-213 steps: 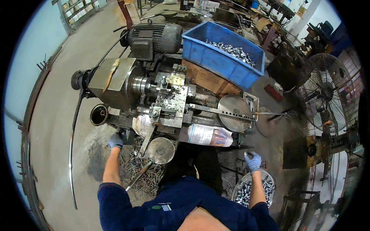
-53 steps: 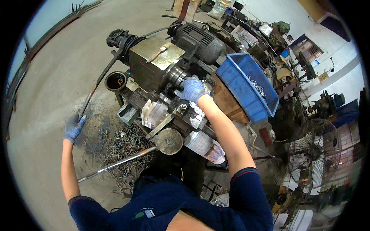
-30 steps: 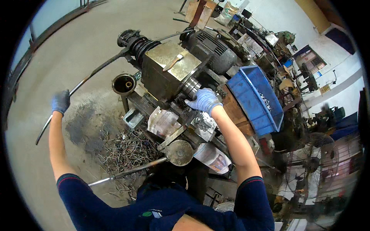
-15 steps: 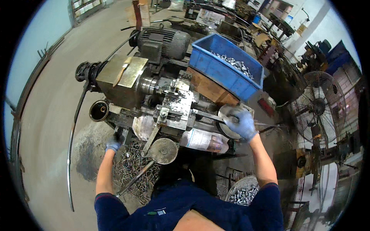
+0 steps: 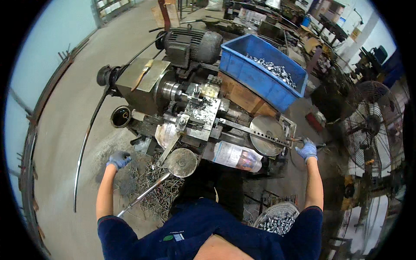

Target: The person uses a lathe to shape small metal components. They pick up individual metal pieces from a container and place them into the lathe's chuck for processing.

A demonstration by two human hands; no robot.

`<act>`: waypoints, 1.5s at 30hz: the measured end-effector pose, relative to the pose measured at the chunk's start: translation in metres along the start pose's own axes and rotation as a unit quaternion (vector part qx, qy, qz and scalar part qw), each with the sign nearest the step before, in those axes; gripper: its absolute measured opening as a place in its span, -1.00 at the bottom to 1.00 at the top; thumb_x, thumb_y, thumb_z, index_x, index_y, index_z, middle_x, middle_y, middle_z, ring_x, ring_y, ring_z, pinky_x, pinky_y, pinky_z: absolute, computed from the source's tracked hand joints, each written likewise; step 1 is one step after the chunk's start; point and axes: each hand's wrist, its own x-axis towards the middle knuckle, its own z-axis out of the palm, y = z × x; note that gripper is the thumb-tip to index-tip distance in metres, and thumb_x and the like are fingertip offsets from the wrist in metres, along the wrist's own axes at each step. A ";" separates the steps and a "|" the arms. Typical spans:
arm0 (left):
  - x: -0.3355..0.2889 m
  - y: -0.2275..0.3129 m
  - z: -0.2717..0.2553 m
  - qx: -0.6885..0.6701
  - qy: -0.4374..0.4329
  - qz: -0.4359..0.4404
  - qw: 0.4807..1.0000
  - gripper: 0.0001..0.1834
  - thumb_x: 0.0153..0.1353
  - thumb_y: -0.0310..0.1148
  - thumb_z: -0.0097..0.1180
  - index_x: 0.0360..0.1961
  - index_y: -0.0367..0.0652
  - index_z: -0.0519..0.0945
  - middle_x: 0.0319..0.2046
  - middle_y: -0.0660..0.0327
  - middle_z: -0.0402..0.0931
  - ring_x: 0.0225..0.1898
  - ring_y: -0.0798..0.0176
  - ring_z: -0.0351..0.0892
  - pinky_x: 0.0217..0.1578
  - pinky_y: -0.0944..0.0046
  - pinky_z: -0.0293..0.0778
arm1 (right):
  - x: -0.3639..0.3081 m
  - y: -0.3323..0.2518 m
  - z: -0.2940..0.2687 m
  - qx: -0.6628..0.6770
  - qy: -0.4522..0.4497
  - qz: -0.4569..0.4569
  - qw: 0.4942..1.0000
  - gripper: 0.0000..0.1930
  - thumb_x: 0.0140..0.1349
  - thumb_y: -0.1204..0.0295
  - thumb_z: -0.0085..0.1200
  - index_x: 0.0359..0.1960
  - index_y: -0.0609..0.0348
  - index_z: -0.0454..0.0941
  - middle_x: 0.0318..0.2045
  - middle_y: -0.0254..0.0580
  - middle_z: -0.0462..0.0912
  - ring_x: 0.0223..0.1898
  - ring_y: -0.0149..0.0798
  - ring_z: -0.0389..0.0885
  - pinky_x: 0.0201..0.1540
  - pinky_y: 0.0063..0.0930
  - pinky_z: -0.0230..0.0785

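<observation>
My left hand point(image 5: 119, 160), in a blue-grey glove with dark fingertips, hangs in the air at the front left of a small lathe point(image 5: 201, 113). Its fingers are loosely bent and apart, and I see nothing held in them. At the far right my gloved right hand point(image 5: 307, 150) closes round the end part of a metal lever rod point(image 5: 293, 139). The rod carries on from a flat bar with a row of holes point(image 5: 255, 131), which runs left to the lathe's slide. Chips lie on the slide beside the shiny chuck point(image 5: 171, 91).
Behind the lathe stand a motor point(image 5: 193, 45) and a blue bin point(image 5: 262, 80) of small metal parts. A brush point(image 5: 142, 74) lies on the headstock. A round plate on a rod point(image 5: 182, 163) juts out toward me. Below right is a parts basket point(image 5: 277, 216); a fan point(image 5: 372, 123) stands right.
My left hand has moved away from the lathe's front left, out and down. My right hand has gone from above the round disc rightward to the lever rod. The view has shifted slightly.
</observation>
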 end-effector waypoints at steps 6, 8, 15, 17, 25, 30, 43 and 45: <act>-0.119 0.076 -0.036 -0.131 -0.042 0.073 0.988 -0.52 0.13 -0.06 0.04 -0.05 -0.20 0.55 -0.16 -0.04 0.56 -0.14 0.01 0.57 -0.07 0.16 0.44 | 0.023 0.020 0.031 0.048 -0.036 0.098 0.993 -0.38 -0.09 0.09 0.21 0.05 0.03 0.43 0.15 -0.11 0.38 0.24 -0.05 0.22 0.29 -0.24 0.00; -0.140 0.104 -0.036 -0.133 -0.065 0.116 0.982 -0.54 0.14 -0.09 0.05 -0.04 -0.20 0.54 -0.19 -0.06 0.56 -0.18 0.00 0.57 -0.10 0.15 0.45 | 0.017 0.017 0.022 0.063 -0.029 0.099 0.993 -0.43 -0.12 0.11 0.23 -0.02 0.03 0.48 0.08 -0.10 0.43 0.19 -0.04 0.27 0.26 -0.23 0.05; -0.142 0.146 0.007 -0.041 -0.124 0.064 0.989 -0.62 0.07 -0.13 0.11 -0.12 -0.08 0.58 -0.38 -0.04 0.57 -0.34 -0.04 0.58 -0.28 0.09 0.45 | -0.046 0.031 0.073 0.039 0.042 0.112 0.992 -0.57 -0.09 0.06 0.21 -0.26 0.09 0.56 -0.19 0.02 0.59 -0.04 0.06 0.48 0.06 -0.19 0.29; -0.138 0.134 0.025 -0.056 -0.068 0.074 0.993 -0.66 0.02 -0.16 0.13 -0.19 -0.06 0.61 -0.46 -0.05 0.56 -0.39 -0.07 0.57 -0.32 0.04 0.45 | -0.085 0.012 0.067 0.088 0.046 0.140 0.985 -0.56 -0.09 -0.01 0.18 -0.35 0.09 0.58 -0.33 -0.02 0.63 -0.22 0.05 0.57 -0.09 -0.16 0.37; -0.128 0.121 0.038 -0.040 -0.042 0.107 0.993 -0.69 0.00 -0.20 0.13 -0.21 -0.04 0.60 -0.39 -0.09 0.55 -0.32 -0.16 0.53 -0.29 -0.01 0.43 | -0.160 -0.036 0.063 0.146 0.005 0.228 0.963 -0.53 -0.06 -0.14 0.10 -0.41 0.02 0.60 -0.40 -0.02 0.63 -0.31 0.05 0.59 -0.22 -0.13 0.41; -0.124 0.123 0.040 -0.052 -0.023 0.133 0.989 -0.69 0.01 -0.22 0.11 -0.20 -0.06 0.59 -0.38 -0.09 0.54 -0.31 -0.16 0.53 -0.29 0.00 0.43 | -0.165 -0.040 0.064 0.150 0.015 0.229 0.962 -0.53 -0.04 -0.13 0.09 -0.40 0.02 0.60 -0.39 -0.02 0.63 -0.28 0.07 0.58 -0.22 -0.11 0.41; -0.125 0.119 0.039 -0.017 -0.045 0.111 0.993 -0.69 -0.08 -0.25 0.13 -0.26 -0.09 0.60 -0.43 -0.09 0.54 -0.34 -0.16 0.53 -0.29 -0.01 0.43 | -0.052 0.013 0.072 0.017 0.065 0.171 0.983 -0.52 0.01 -0.02 0.11 -0.15 0.03 0.56 -0.07 -0.03 0.53 0.07 0.04 0.39 0.16 0.02 0.10; -0.127 0.116 0.043 -0.061 -0.074 0.108 0.990 -0.68 -0.05 -0.21 0.14 -0.26 -0.11 0.60 -0.44 -0.07 0.54 -0.37 -0.10 0.52 -0.31 0.03 0.43 | -0.007 -0.006 0.028 0.045 0.003 0.239 0.970 -0.37 -0.04 -0.01 0.16 0.04 0.08 0.45 0.11 -0.04 0.40 0.24 0.03 0.20 0.29 0.01 -0.09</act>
